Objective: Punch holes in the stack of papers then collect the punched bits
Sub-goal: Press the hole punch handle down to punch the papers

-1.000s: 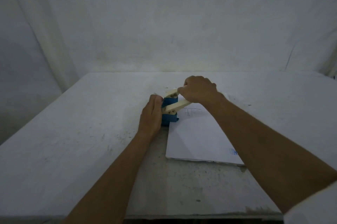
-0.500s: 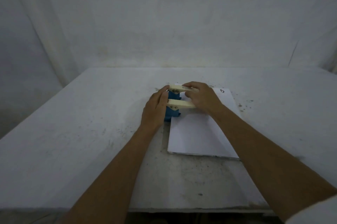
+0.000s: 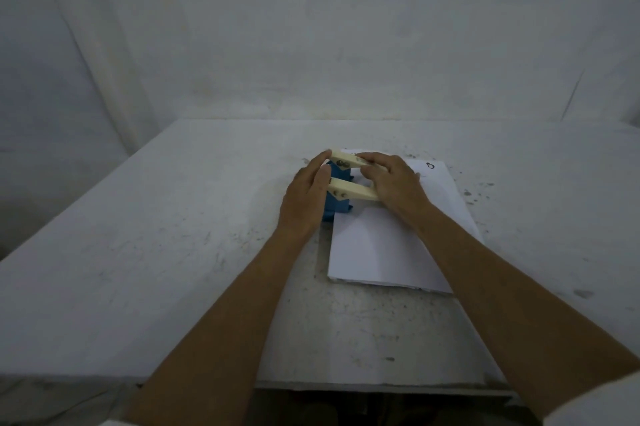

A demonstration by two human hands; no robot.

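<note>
A blue hole punch with two cream lever arms sits on the left edge of a white paper stack lying on the table. My right hand lies palm down on the far ends of the levers, which are pushed down nearly flat. My left hand rests flat against the punch's left side, fingers straight and together. The punch's base and the paper edge inside it are hidden.
The table is white and scuffed, with dark specks to the right of the paper. A small dark mark sits at the paper's far right corner. A white cloth wall backs the table. The near table edge is close.
The lever arms, raised at an angle a second ago, have been pressed down flat by my right hand. My left hand has stayed against the punch.
</note>
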